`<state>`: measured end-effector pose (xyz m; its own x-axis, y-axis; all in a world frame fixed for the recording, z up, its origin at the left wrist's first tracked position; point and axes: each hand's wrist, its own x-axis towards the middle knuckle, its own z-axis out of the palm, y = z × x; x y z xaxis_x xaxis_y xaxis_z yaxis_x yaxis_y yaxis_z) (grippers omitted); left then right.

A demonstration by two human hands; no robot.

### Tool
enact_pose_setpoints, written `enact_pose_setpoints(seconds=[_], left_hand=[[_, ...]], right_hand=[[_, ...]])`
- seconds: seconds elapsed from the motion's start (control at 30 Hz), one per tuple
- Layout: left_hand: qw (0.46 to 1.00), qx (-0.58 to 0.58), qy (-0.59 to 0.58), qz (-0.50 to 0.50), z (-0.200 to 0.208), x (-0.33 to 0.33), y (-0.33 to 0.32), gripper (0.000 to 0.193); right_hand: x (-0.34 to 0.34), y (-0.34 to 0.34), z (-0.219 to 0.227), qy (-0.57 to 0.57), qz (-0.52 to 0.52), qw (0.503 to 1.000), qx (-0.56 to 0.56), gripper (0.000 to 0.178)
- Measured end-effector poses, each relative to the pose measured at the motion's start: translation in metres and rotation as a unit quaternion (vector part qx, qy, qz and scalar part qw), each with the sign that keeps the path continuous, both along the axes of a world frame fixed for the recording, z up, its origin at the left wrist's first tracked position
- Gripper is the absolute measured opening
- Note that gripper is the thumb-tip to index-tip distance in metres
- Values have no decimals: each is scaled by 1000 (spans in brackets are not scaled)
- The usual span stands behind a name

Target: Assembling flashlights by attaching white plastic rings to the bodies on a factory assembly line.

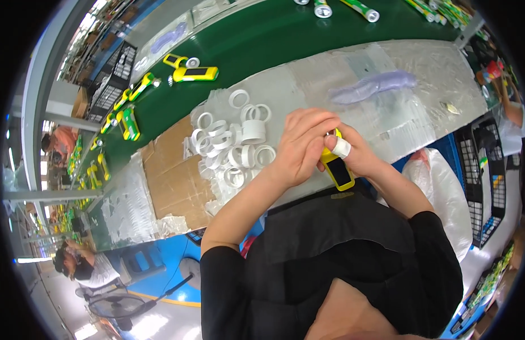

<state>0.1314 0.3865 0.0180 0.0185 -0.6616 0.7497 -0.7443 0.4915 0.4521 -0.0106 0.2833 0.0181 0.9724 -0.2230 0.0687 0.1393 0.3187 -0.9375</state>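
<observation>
Close to my body, over the near edge of the bench, I hold a yellow flashlight [338, 172] with a dark rectangular panel on its side. My right hand [357, 152] is wrapped round its upper part, and a white wrapping [341, 148] covers the thumb. Closed over the flashlight's other end is my left hand [301, 146], its fingers overlapping the right hand. That end is hidden under my fingers. To the left of my hands lies a heap of white rings [253, 131], some flat and some on their sides.
A crumpled purplish plastic film [373, 88] lies on the plastic-covered bench [291, 85]. Beyond, a green conveyor [262, 45] carries several yellow and green flashlights [195, 73]. Brown cardboard [175, 175] lies left. At right are a white sack [441, 187] and black crates [488, 175].
</observation>
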Motion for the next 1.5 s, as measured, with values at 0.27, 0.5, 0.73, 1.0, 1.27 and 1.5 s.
enact_pose_setpoints(seconds=[0.27, 0.5, 0.73, 1.0, 1.27, 1.5], left_hand=[[996, 17, 58, 71, 10, 31, -2, 35], [761, 513, -128, 377, 9, 158, -1, 65], [880, 153, 444, 69, 31, 120, 5, 30], [994, 28, 49, 96, 46, 64, 4, 26], [989, 57, -41, 127, 53, 58, 7, 28], [992, 87, -52, 79, 55, 55, -1, 37]], right_hand=[[39, -8, 4, -34, -35, 999, 5, 53], [86, -28, -1, -105, -125, 977, -137, 44], [86, -35, -6, -104, -107, 981, -124, 40], [88, -37, -9, -133, -95, 974, -154, 42], [82, -42, -16, -145, -96, 976, -130, 58], [50, -84, 26, -212, -166, 796, -542, 65]])
